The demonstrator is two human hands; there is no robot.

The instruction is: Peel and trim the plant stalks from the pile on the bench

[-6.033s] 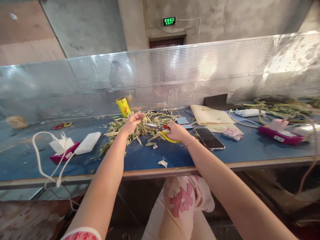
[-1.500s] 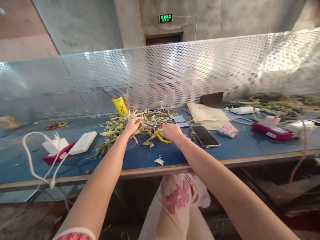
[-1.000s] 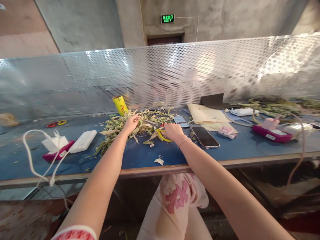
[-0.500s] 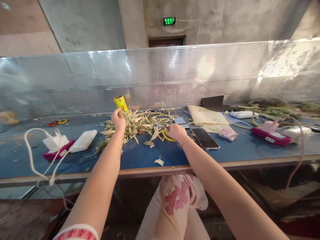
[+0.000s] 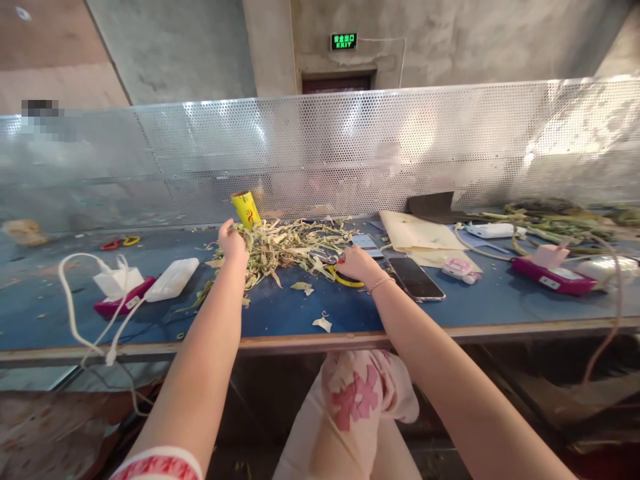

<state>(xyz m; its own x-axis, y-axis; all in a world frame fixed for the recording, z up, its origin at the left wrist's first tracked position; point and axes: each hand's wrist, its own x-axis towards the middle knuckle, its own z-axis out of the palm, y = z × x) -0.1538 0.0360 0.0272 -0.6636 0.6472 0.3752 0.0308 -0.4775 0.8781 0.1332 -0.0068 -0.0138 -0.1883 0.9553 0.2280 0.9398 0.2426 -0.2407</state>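
Observation:
A heap of dried, pale green and straw-coloured plant stems and leaves [image 5: 280, 247] lies on the blue tabletop [image 5: 280, 313]. My left hand [image 5: 233, 241] is at the heap's left end, its fingers curled together; what they hold, if anything, is hidden. In my right hand [image 5: 359, 262] is a pair of scissors [image 5: 347, 279] with yellow and red handles. Their metal blades point left into the right side of the heap. A yellow cardboard tube [image 5: 246, 209] leans just behind the heap, near my left hand. Loose leaf scraps [image 5: 323, 323] lie in front.
Right of my right hand are a black phone [image 5: 416, 279], a pink case [image 5: 461, 270] and beige paper [image 5: 417, 233]. Magenta power sockets [image 5: 553, 275] with cables stand on both sides. A white power bank [image 5: 173, 279] lies left. A perforated metal screen [image 5: 320, 153] closes the back.
My left hand has shifted slightly at the heap's left end. The scissors have turned a little, showing more of their blades, and a leaf piece beside them has moved. The view has shifted slightly.

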